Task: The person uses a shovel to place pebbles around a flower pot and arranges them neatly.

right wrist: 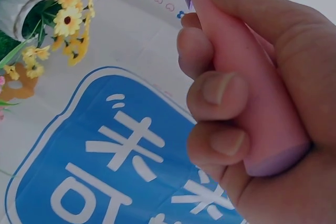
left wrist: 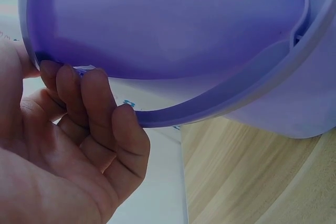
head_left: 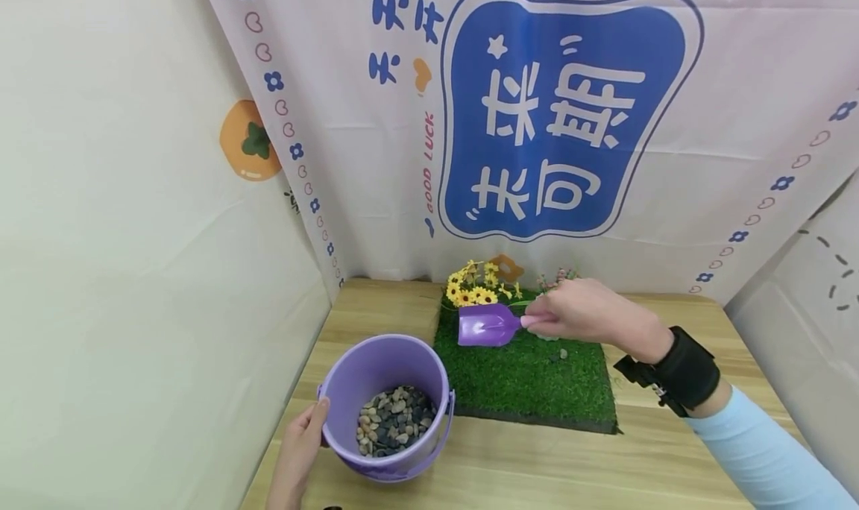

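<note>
A purple bucket [head_left: 349, 391] stands on the table's left part, with several grey and tan pebbles [head_left: 396, 422] in its bottom. My left hand [head_left: 297, 444] grips the bucket's left side at the rim. The left wrist view shows its curled fingers [left wrist: 94, 103] at the bucket's edge, beside a purple curved band [left wrist: 199, 108]. My right hand [head_left: 582, 312] holds a small shovel [head_left: 486, 326] by its pink handle [right wrist: 252, 87], thumb along the top. The purple blade is over the artificial turf, right of the bucket; no pebbles show on it.
A square of green artificial turf [head_left: 537, 383] lies on the wooden table [head_left: 510, 465]. Yellow flowers [head_left: 470, 290] in a white pot [right wrist: 23, 11] stand at its back edge. A few pebbles [head_left: 563, 354] lie on the turf. A printed cloth [head_left: 376, 159] hangs behind the table.
</note>
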The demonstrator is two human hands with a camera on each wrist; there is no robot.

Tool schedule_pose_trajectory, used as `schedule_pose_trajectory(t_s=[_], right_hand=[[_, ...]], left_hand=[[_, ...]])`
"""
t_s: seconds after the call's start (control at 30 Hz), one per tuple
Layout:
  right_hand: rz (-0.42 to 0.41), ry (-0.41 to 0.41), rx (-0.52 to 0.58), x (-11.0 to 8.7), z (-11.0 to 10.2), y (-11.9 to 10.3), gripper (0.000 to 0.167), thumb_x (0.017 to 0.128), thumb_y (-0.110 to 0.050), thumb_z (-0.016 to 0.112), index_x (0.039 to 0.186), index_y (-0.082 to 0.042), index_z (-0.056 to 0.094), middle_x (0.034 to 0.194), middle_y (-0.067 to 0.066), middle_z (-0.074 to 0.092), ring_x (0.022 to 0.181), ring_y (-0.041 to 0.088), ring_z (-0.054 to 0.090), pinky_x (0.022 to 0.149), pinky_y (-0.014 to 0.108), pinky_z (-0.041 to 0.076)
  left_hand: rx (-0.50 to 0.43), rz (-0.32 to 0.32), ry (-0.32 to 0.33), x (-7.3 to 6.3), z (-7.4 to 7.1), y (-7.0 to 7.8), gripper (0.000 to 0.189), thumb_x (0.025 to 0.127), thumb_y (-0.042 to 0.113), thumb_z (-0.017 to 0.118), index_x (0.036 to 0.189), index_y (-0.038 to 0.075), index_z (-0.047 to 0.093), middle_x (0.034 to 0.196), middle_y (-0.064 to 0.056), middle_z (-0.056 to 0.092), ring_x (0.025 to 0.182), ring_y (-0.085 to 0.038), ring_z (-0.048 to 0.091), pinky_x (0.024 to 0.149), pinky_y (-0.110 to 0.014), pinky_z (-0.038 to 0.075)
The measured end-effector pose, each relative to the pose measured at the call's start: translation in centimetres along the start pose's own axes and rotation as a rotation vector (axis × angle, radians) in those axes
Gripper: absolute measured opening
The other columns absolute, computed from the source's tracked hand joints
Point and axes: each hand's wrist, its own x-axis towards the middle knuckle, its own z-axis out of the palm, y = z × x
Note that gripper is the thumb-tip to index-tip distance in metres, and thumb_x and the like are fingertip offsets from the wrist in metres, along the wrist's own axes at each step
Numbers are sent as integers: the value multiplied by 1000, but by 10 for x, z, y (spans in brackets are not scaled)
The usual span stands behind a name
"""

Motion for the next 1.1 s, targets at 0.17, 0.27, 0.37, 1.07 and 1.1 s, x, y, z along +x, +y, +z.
schedule_pose_trajectory(t_s=[0.17, 0.27, 0.37, 1.07, 1.1], right_hand=[[-58, -1, -11, 9, -3, -8, 37, 94, -34, 66, 64, -25, 46, 56, -16, 23, 48, -3, 20, 48, 16, 21], [-94, -14, -5, 15, -1, -13, 39, 95, -33, 64, 64, -23, 43, 57, -15, 20, 50, -2, 17, 49, 17, 18], [-123, -33, 2, 21, 2, -19, 39, 97, -32, 62, 65, -23, 41, 59, -13, 18, 51, 0, 15, 52, 19, 14], [-200, -86, -40, 41, 26, -46, 42, 98, -30, 60, 61, -24, 40, 55, -12, 23, 48, 1, 21, 49, 19, 15], [-200, -88, -48, 44, 27, -47, 43, 98, -30, 61, 61, -24, 40, 55, -12, 23, 48, 1, 21, 49, 19, 16]], left_hand=[[4, 7, -4, 0, 0, 2, 53, 102, 47, 47, 96, -3, 65, 74, -8, 69, 65, -14, 60, 69, -27, 44], [3, 3, -11, -1, -1, 2, 53, 102, 46, 46, 100, -3, 66, 74, -8, 70, 65, -14, 61, 70, -27, 44], [-8, -4, -18, -1, -1, 2, 52, 102, 45, 47, 103, -3, 66, 75, -9, 70, 65, -14, 62, 71, -27, 44], [-8, -22, -30, -2, 1, 4, 56, 102, 49, 46, 110, -3, 65, 80, -12, 72, 67, -15, 62, 74, -29, 43], [-6, -18, -30, -3, 0, 4, 57, 102, 49, 45, 111, -3, 65, 81, -13, 72, 68, -15, 62, 75, -29, 43]])
